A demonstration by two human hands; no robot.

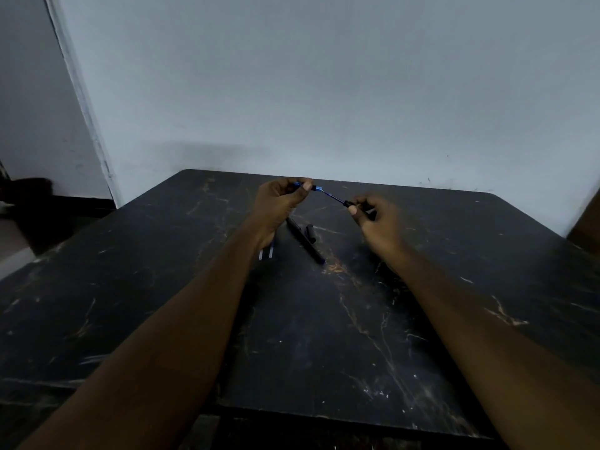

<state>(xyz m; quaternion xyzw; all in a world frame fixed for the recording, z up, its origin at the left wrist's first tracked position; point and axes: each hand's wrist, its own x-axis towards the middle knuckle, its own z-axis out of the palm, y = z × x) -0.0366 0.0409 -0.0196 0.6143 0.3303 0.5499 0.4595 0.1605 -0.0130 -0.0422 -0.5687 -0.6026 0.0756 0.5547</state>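
1. Forearms (181,319) are framing the table (130,287), both hands hovering at frame centre.
2. Left hand (279,199) is pinching the blue tip piece (316,189); right hand (373,216) is pinching the black barrel (349,203).
3. Refill (331,196) is spanning between them, slanting down-right, its axis aiming into the barrel.

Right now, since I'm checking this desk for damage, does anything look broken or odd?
The table top is heavily scratched and scuffed. The held pen between left hand and right hand is pulled apart, its thin refill bared. A black pen, a cap and two refills lie loose below.
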